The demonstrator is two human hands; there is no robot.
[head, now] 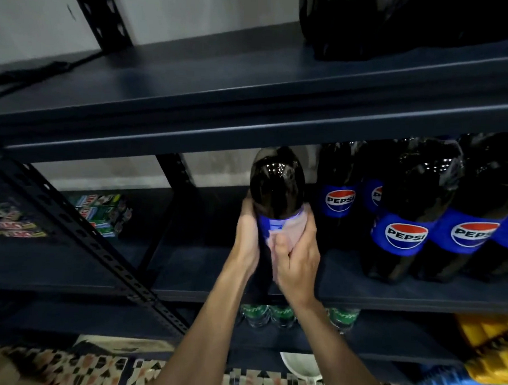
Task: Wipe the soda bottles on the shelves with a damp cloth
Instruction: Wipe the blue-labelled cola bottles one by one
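A large dark Pepsi bottle (277, 184) with a blue label is held up in front of the middle shelf (185, 265). My left hand (247, 241) grips its left side at the label. My right hand (297, 264) holds a pale pink cloth (295, 226) pressed around the label on the bottle's front and right side. The bottle's lower part is hidden behind both hands. Several more Pepsi bottles (409, 216) stand on the same shelf to the right.
Dark bottles (370, 25) sit on the top shelf. Green-labelled bottles (270, 314) stand on the lower shelf, with yellow packs (487, 345) to the right. Green boxes (103, 212) lie far left behind a diagonal metal brace (99, 249). A white bowl (300, 366) rests below.
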